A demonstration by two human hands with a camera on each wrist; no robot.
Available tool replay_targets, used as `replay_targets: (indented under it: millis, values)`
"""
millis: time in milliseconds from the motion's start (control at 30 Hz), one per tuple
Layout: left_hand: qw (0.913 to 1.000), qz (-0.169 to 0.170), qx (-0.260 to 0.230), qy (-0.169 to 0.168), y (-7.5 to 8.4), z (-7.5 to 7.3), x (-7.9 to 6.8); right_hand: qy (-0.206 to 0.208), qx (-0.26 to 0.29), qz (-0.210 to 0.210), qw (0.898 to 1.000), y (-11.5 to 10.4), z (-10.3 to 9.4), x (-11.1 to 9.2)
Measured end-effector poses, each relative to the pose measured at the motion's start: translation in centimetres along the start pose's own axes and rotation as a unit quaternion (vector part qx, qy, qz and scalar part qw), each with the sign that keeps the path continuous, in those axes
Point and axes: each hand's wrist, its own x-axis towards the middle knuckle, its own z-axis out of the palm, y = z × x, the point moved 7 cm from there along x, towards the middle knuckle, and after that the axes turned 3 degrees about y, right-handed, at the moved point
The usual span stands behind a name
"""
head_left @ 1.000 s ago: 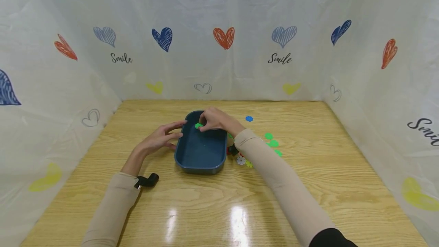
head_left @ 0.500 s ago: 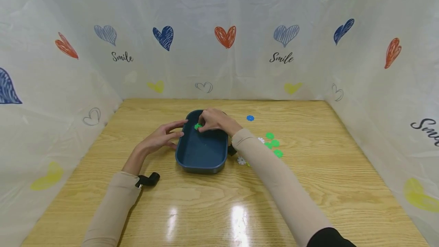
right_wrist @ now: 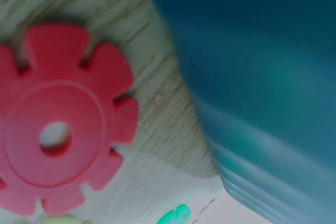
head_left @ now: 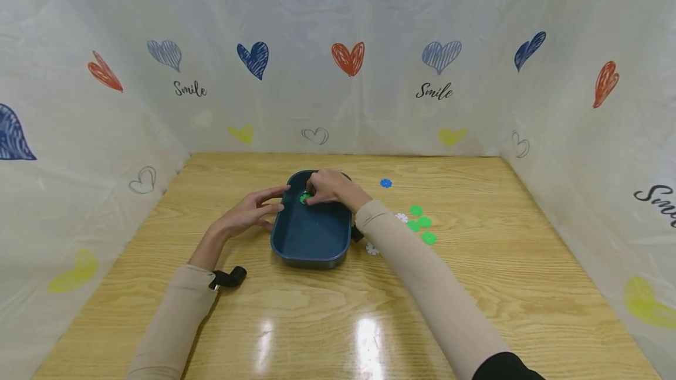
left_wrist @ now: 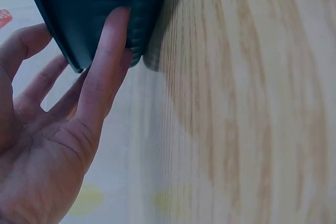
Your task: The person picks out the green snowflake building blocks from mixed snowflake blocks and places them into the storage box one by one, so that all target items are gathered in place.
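A dark blue rectangular tray (head_left: 311, 233) with rounded corners stands on the wooden table. My right hand (head_left: 330, 185) reaches over its far right part and pinches a green interlocking disc (head_left: 304, 198) inside; whether the disc touches the tray floor I cannot tell. My left hand (head_left: 248, 211) lies along the left side, fingertips touching the rim. In the left wrist view the thumb (left_wrist: 107, 61) stretches along the outer wall. A red notched disc (right_wrist: 100, 114) with a round centre hole lies beside the tray in the right wrist view; the right arm hides it in the head view.
Right of the tray lie several green discs (head_left: 424, 222), a white disc (head_left: 372, 248), another white disc (head_left: 402, 217) and a blue disc (head_left: 386, 183) farther back. Wrist camera mounts are on both arms. A white sheet with printed hearts (head_left: 348, 58) surrounds the table (head_left: 296, 321).
The green disc in my right hand has sunk slightly nearer in the tray. My right forearm has shifted, uncovering a white disc and hiding the yellow one. My left hand stays at the rim.
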Motion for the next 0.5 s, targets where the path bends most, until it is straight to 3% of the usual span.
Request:
replay_targets:
  millis: [233, 500]
  values:
    - [1.0000, 0.000, -0.001, -0.002, 0.0, 0.3, 0.4, 0.011, 0.039, 0.007, 0.999, 0.5, -1.2, -0.9]
    - [0.9999, -0.005, 0.000, 0.015, -0.2, 0.1, 0.5, 0.076, 0.132, -0.035, 0.988, 0.7, -5.8, -3.0]
